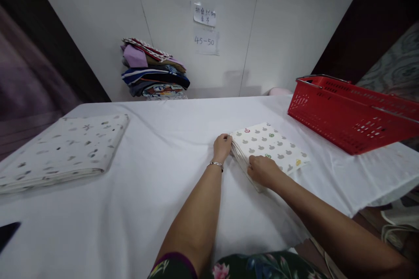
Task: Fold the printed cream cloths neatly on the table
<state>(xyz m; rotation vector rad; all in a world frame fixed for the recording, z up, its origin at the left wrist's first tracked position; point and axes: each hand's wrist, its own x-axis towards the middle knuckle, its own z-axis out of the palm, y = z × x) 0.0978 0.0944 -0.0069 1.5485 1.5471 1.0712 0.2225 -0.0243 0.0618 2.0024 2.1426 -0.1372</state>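
Folded cloth (270, 146), white, small printed shapes

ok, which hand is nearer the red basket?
Right. The right hand holds the cloth at its near-left edge, left of the basket; the left hand holds the cloth's far-left corner, farther off.

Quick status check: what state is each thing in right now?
Apple-print cloth: folded flat.
Left hand: gripping its far corner.
Right hand: on its left edge, grip unclear.
Spotted cloth: folded, untouched.
Fabric stack: folded, piled.
Red basket: upright, contents unseen.
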